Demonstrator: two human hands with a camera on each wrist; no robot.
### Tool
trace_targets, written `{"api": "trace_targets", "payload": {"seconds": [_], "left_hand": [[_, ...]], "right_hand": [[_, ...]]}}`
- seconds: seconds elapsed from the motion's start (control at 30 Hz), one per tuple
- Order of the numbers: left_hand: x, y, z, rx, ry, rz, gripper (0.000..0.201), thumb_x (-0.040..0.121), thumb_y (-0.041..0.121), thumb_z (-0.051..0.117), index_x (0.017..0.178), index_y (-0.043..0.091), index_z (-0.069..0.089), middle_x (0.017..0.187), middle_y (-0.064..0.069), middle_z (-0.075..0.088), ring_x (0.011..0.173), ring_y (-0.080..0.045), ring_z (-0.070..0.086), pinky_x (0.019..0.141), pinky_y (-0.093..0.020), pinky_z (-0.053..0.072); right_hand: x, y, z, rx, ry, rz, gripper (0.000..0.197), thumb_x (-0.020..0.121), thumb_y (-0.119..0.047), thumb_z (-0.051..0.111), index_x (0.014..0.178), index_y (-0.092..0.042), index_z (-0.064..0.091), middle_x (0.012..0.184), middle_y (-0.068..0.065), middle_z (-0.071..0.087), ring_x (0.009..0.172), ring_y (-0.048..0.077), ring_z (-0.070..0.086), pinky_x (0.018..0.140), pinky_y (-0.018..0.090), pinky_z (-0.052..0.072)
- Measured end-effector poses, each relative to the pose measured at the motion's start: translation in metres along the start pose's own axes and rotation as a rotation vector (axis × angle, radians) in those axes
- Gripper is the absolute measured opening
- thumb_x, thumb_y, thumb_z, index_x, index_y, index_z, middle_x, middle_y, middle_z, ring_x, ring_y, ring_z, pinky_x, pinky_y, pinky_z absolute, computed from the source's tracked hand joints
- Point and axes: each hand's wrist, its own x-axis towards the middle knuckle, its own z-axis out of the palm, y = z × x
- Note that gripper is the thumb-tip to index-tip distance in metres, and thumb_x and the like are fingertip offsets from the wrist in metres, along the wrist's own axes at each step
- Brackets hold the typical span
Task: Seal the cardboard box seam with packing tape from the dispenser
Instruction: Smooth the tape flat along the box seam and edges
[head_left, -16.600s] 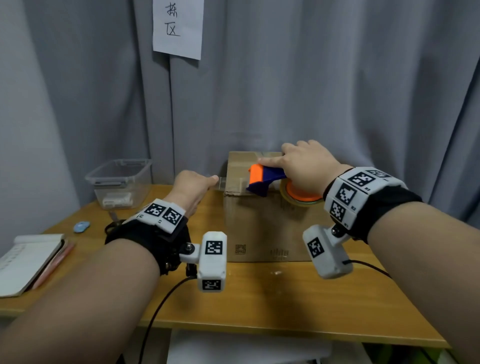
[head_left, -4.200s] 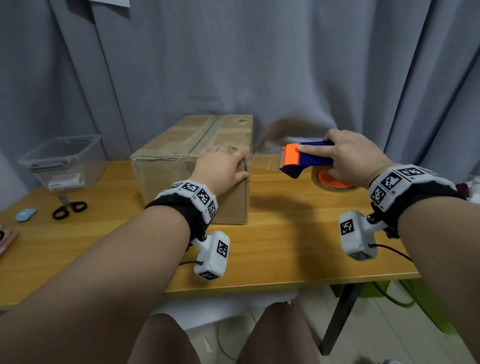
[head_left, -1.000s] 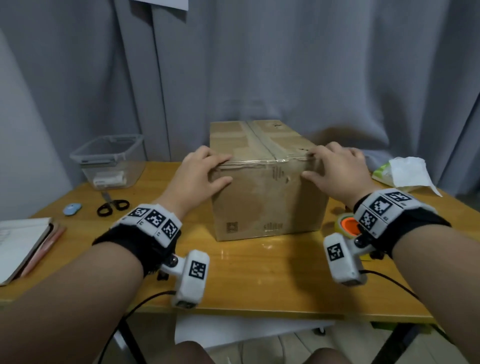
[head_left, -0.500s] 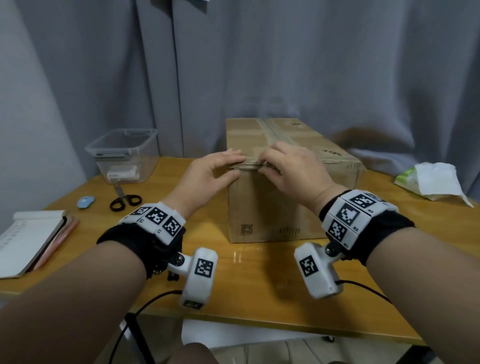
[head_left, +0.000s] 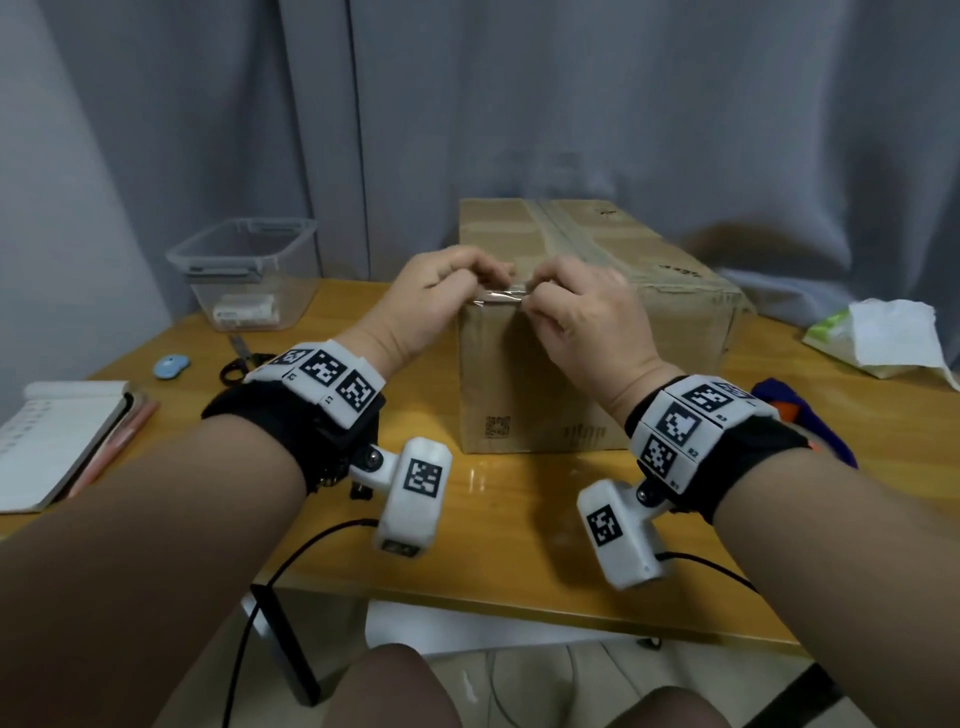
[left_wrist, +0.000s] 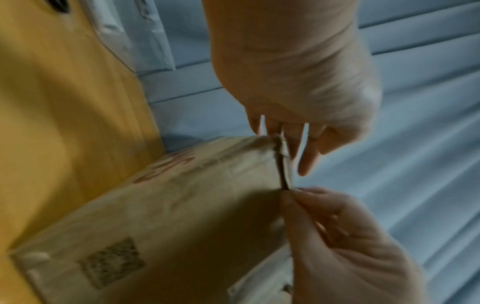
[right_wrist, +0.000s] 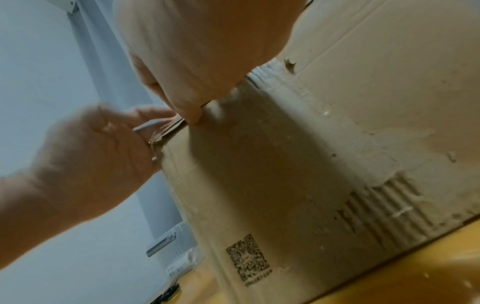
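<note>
Head view: cardboard box (head_left: 597, 332) sits on the wooden table (head_left: 519, 525), toward its back edge, short end face toward the person. A strip of packing tape (head_left: 563, 234) runs along the top seam, front to back.

Both hands are at the front top edge of the box, near its left corner. Left hand (head_left: 441, 296) has fingers curled, pinching the loose tape end (head_left: 501, 297) at the edge. Right hand (head_left: 582, 312) is also curled, fingertips pinching the same tape end from the other side. The hands are almost touching.

Left wrist view: blurry, but shows the left fingers (left_wrist: 306, 156) on a thin tape edge at the box corner, right hand closed on it from below. Right wrist view: right thumb (right_wrist: 192, 115) presses at the box's top edge; a QR label (right_wrist: 248, 260) is on the end face.

Tape dispenser (head_left: 800, 421), blue and orange, lies on the table near its right edge, mostly hidden behind the right wrist.

Also on the table: clear plastic bin (head_left: 249, 275) at the back left corner, scissors (head_left: 241, 358) and a small blue object (head_left: 171, 366) in front of it, notebook (head_left: 52, 436) at the left edge, crumpled white tissue pack (head_left: 878, 338) at the right edge. Grey curtain (head_left: 571, 104) behind.
</note>
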Motion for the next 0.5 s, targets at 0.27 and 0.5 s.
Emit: {"api": "trace_targets", "payload": {"seconds": [0.27,0.5], "left_hand": [[0.027,-0.007,0.002,0.309,-0.136,-0.014,0.03,0.095,0.032,0.052,0.114,0.017,0.069,0.12,0.004,0.066,0.112,-0.005,0.059,0.099,-0.025,0.043],[0.021,-0.011,0.001,0.306,-0.157,0.08,0.031,0.094,0.028,0.054,0.122,0.02,0.063,0.126,0.008,0.06,0.118,0.004,0.049,0.105,-0.011,0.032]], "right_hand": [[0.002,0.005,-0.026,0.084,-0.197,-0.039,0.031,0.085,-0.035,0.049,0.089,-0.012,0.07,0.095,0.008,0.064,0.075,0.026,0.06,0.067,0.036,0.049],[0.018,0.022,-0.019,-0.168,-0.493,0.251,0.049,0.1,-0.049,0.022,0.129,-0.028,0.055,0.129,-0.001,0.061,0.125,0.018,0.049,0.113,0.04,0.017]]}}
